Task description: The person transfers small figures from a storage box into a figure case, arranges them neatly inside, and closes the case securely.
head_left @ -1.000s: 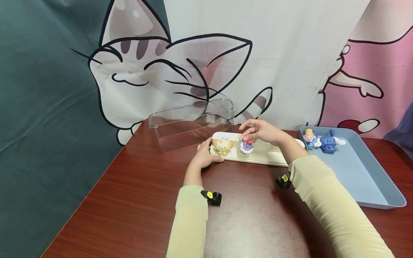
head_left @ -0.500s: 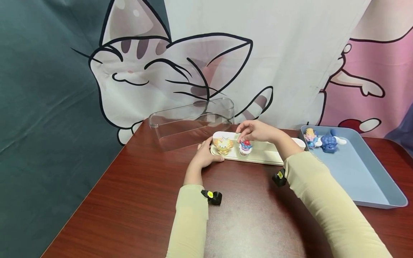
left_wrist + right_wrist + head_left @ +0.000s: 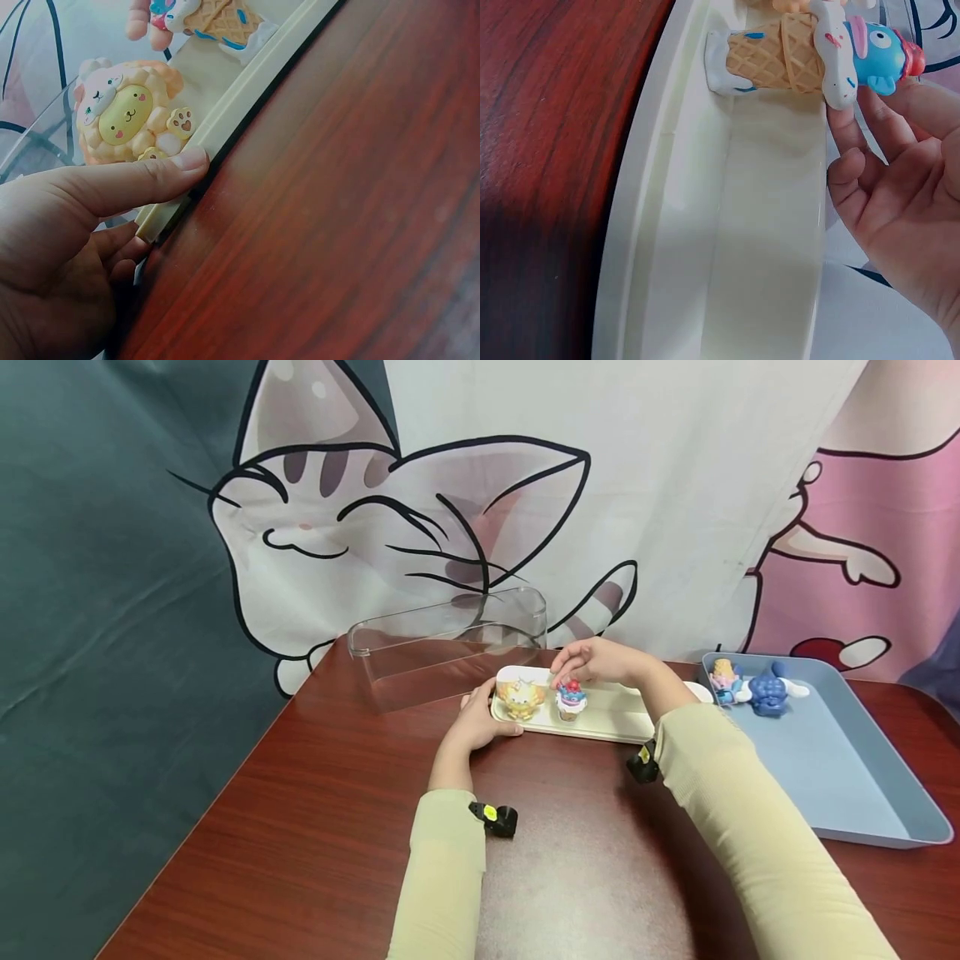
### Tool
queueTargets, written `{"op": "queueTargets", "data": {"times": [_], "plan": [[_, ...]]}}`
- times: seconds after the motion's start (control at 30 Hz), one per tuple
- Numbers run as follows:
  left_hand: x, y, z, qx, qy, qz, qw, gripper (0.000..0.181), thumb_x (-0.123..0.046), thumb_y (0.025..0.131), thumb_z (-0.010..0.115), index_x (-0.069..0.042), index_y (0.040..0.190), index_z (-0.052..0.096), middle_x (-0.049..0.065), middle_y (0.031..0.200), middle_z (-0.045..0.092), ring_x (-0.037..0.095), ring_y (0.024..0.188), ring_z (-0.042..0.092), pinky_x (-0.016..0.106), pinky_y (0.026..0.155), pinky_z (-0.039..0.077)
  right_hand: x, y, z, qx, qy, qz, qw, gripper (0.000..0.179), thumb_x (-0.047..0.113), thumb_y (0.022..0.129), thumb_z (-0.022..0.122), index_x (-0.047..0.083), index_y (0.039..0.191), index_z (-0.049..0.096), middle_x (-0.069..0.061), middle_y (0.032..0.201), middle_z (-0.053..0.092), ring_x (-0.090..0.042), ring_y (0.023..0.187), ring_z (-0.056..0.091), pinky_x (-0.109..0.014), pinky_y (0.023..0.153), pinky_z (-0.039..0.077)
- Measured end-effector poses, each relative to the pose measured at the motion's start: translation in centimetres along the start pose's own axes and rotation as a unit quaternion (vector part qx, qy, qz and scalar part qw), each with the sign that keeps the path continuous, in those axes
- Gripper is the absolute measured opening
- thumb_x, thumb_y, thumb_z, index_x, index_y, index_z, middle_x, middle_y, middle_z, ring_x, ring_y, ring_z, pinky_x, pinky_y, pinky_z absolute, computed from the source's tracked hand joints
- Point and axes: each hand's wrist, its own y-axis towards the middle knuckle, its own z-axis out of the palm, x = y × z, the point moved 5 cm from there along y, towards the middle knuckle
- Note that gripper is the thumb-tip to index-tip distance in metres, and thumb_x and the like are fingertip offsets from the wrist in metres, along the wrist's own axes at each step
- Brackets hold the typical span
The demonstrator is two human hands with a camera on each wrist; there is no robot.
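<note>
Left hand point(image 3: 476, 720) gripping base point(image 3: 761, 225), right hand point(image 3: 597, 662) at figurine point(image 3: 787, 56)

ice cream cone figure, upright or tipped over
Upright: in the head view, the ice cream cone figure has its red top uppermost and cone below.

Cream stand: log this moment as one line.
left hand: grips cream stand end | right hand: holds cone figurine | yellow figurine: on stand | clear cover: off stand
</note>
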Motion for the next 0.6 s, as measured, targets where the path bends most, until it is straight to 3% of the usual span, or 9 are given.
{"op": "queueTargets", "data": {"times": [0.13,0.27,0.43,0.6], "plan": [[0.1,0.0,0.0,0.005,-0.001,-0.002,1.0,0.1,-0.027,0.067,0.084,-0.016,0.147,0.025,0.008,0.145,0.032,0.028,0.131,0.021,0.044,0.104,0.026,-0.2,-0.9,-0.5,-0.046,-0.03,-0.01,0.9984,0.026,0.014,0.089,0.062,-0.003,0.11,0.06,-0.01,0.101,0.068,-0.014,0.092,0.06,-0.028,0.079,0.045],[0.1,0.1,-0.2,0.005,-0.005,-0.003,1.0,0.1,-0.026,0.067,0.084,-0.017,0.147,0.025,0.008,0.146,0.03,0.028,0.133,0.018,0.045,0.105,0.025,-0.3,-2.0,-0.7,-0.103,-0.082,-0.006,0.9914,0.032,0.028,0.084,0.069,0.005,0.105,0.066,-0.003,0.095,0.067,-0.017,0.089,0.056,-0.032,0.075,0.044],[0.3,0.1,-0.2,0.001,0.0,-0.005,1.0,0.099,-0.026,0.067,0.084,-0.017,0.147,0.025,0.007,0.146,0.03,0.027,0.132,0.021,0.044,0.104,0.026,-0.5,-2.4,0.1,-0.122,-0.105,-0.035,0.9863,0.028,0.021,0.078,0.076,0.003,0.098,0.069,-0.003,0.089,0.067,-0.015,0.082,0.056,-0.027,0.072,0.046],[0.1,0.1,0.0,0.003,0.002,-0.002,1.0,0.099,-0.026,0.067,0.084,-0.016,0.147,0.026,0.008,0.146,0.03,0.028,0.131,0.021,0.044,0.104,0.027,-0.5,-2.7,0.5,-0.146,-0.094,-0.047,0.9836,0.024,0.018,0.078,0.076,0.003,0.095,0.071,-0.004,0.089,0.069,-0.014,0.08,0.055,-0.025,0.07,0.044]]}}
